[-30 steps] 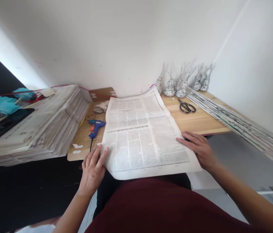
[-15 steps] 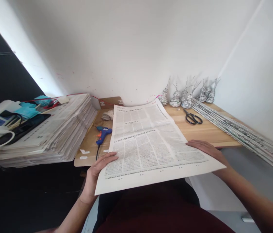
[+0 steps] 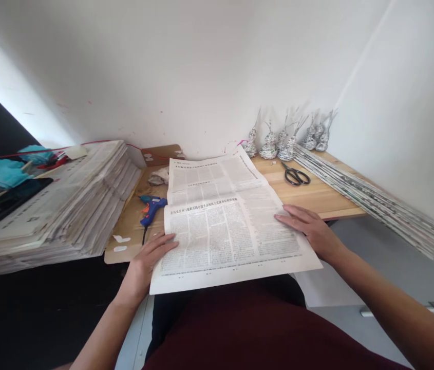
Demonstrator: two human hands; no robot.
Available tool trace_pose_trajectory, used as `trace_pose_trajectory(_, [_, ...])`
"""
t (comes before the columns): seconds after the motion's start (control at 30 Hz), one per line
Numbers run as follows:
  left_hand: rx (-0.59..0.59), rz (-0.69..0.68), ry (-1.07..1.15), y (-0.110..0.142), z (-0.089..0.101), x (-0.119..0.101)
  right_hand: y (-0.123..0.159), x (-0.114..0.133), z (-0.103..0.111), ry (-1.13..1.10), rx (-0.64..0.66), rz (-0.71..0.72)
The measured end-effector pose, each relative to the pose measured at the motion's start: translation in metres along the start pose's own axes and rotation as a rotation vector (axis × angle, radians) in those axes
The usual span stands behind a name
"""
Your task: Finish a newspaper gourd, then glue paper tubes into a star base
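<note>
A large printed newspaper sheet (image 3: 220, 221) lies spread over the wooden tabletop (image 3: 317, 195), its near edge hanging over my lap. My left hand (image 3: 145, 259) grips the sheet's near left edge, thumb on top and fingers hidden beneath the paper. My right hand (image 3: 309, 228) rests on the right part of the sheet, fingers stretched out flat and pressing it down.
A tall stack of newspapers (image 3: 66, 200) stands at the left. A blue glue gun (image 3: 150, 205) lies beside the sheet. Black scissors (image 3: 297, 176) lie at the back right, near small woven paper figures (image 3: 278, 144) and a row of rolled paper sticks (image 3: 374, 198).
My left hand moved from lying flat at the sheet's left edge to gripping it with fingers underneath. The near edge was lifted, then lowered again. My right hand stayed on the right part.
</note>
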State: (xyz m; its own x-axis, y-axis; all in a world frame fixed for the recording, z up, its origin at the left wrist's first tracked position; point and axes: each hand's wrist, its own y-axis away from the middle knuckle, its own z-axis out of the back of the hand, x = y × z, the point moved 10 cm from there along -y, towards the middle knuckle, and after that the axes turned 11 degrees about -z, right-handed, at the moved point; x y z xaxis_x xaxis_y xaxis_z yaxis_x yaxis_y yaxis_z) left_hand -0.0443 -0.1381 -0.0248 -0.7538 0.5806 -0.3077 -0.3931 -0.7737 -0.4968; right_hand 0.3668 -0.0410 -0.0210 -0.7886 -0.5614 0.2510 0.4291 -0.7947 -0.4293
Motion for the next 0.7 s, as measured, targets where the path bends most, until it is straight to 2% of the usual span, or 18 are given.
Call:
trace_pose_trajectory(0.13, [-0.012, -0.025, -0.065, 0.01, 0.0, -0.012, 0.003, -0.001, -0.003, -0.03, 0.022, 0.042])
trace_pose_trajectory(0.27, [0.01, -0.034, -0.057, 0.001, 0.001, -0.015, -0.002, -0.006, -0.001, -0.067, 0.029, 0.049])
trace_pose_trajectory(0.43, [0.026, -0.043, -0.083, -0.014, 0.006, -0.012, -0.004, -0.004, 0.003, -0.088, 0.038, 0.033])
trace_pose_trajectory(0.53, [0.031, -0.039, -0.131, -0.014, 0.012, -0.006, -0.004, -0.001, 0.008, -0.091, 0.009, 0.008])
trace_pose_trajectory(0.7, [0.078, -0.07, -0.229, -0.002, 0.012, -0.004, -0.004, 0.012, 0.007, -0.183, 0.008, 0.145])
